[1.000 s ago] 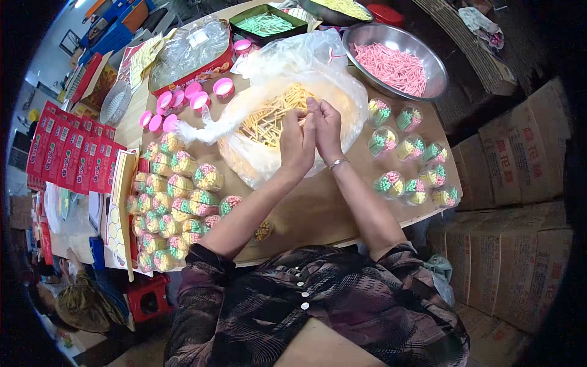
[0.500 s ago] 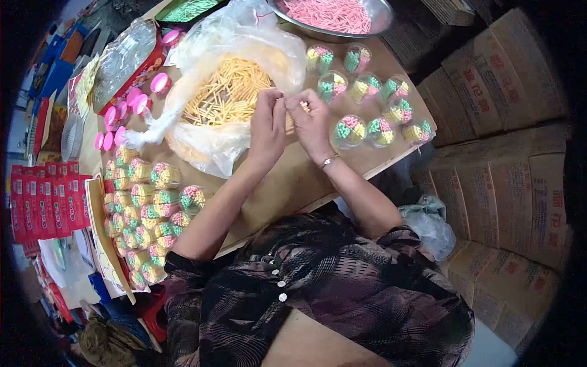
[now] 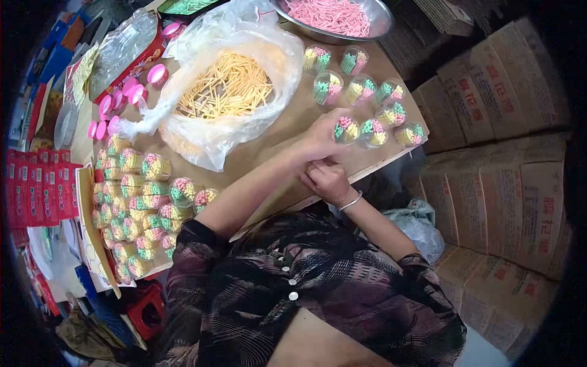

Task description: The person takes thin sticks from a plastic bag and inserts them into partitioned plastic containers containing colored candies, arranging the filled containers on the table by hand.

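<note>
My left hand is at the left side of a clear cup of pink, yellow and green sticks, its fingers closed against the cup. Just below it, my right hand has curled fingers; whatever they hold is hidden. More filled cups stand above and to the right of my hands. An open plastic bag with loose yellow sticks lies to the upper left.
Many filled cups stand in rows at the left. Pink lids lie beside a box of clear containers. A metal bowl holds pink sticks. Cardboard boxes are stacked at the right.
My hands have left the bag's edge and moved right and down, the left one to the cup. Earlier, the view swung so that the table shifted left and up.
</note>
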Demonstrator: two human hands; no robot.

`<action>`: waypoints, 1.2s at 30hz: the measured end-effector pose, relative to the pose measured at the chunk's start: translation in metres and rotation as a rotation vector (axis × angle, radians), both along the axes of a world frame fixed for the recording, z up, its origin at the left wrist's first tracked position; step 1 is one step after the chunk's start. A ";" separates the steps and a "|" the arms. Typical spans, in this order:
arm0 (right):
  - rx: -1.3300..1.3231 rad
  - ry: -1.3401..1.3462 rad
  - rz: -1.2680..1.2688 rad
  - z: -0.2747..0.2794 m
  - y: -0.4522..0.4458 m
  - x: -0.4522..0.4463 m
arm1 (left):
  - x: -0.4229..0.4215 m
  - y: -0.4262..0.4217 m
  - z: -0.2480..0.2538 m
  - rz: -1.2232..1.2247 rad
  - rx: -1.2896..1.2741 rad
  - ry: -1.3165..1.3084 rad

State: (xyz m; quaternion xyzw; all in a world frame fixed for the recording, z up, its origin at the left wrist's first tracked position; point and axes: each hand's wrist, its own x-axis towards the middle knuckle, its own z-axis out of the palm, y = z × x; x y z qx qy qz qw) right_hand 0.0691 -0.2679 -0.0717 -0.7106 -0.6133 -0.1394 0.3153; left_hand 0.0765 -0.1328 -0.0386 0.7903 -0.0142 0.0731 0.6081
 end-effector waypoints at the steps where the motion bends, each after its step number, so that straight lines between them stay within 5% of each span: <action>1: 0.027 -0.021 0.006 0.005 0.002 0.002 | -0.001 -0.004 0.003 0.066 0.030 0.046; 7: 0.071 0.089 0.071 0.007 0.003 0.007 | -0.067 0.010 0.013 0.380 0.179 0.106; 13: 0.049 0.992 -0.189 0.032 0.019 0.007 | -0.127 0.025 0.005 0.544 -0.021 0.111; 22: 0.210 0.756 0.013 0.051 0.076 0.000 | -0.124 0.013 -0.018 0.631 -0.058 -0.056; 24: 0.229 0.420 0.123 0.050 0.079 0.000 | -0.124 0.015 -0.018 0.601 -0.077 -0.069; 29: 0.201 0.265 0.263 0.047 0.073 0.010 | -0.127 0.017 -0.009 0.569 -0.111 -0.027; 36: 0.046 0.391 0.407 0.057 0.078 0.023 | -0.129 0.021 -0.010 0.540 -0.145 0.005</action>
